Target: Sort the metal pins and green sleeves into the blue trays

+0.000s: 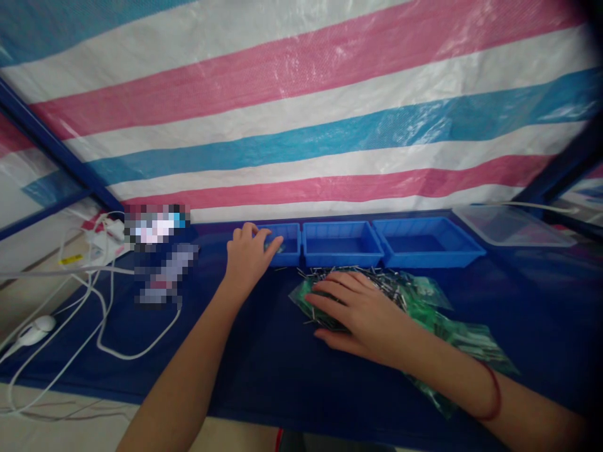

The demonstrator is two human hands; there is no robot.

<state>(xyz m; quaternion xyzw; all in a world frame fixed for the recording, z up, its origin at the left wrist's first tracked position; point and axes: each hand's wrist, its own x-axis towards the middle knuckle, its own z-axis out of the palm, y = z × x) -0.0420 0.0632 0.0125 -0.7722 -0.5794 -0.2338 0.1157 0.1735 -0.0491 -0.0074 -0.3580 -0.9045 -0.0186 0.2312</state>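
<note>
Both forearms come in over the near edge of the blue-covered table (264,358), which has a wide bare stretch between them, on the near side of the middle tray (342,258). The right hand (360,314) lies just in front of the middle tray, palm down and fingers spread flat, grasping nothing. It presses on a heap of thin metal pins (379,279) and on the green bags (455,336) under them. The pins reach almost to the middle tray's front wall, and the bags trail off to the near right of it, along the forearm with its red wristband (494,395).

The left hand (249,254) is to the left of the middle tray. Its bent fingertips are at the near rim of the left tray (291,253); whether they pinch anything cannot be told. The right tray (428,257) touches the middle tray's other side, and a clear plastic tray (513,227) sits beyond that. Far left of the middle tray, white cables (106,326) loop across the cloth to its edge. A striped tarp (301,125) rises close behind the trays.
</note>
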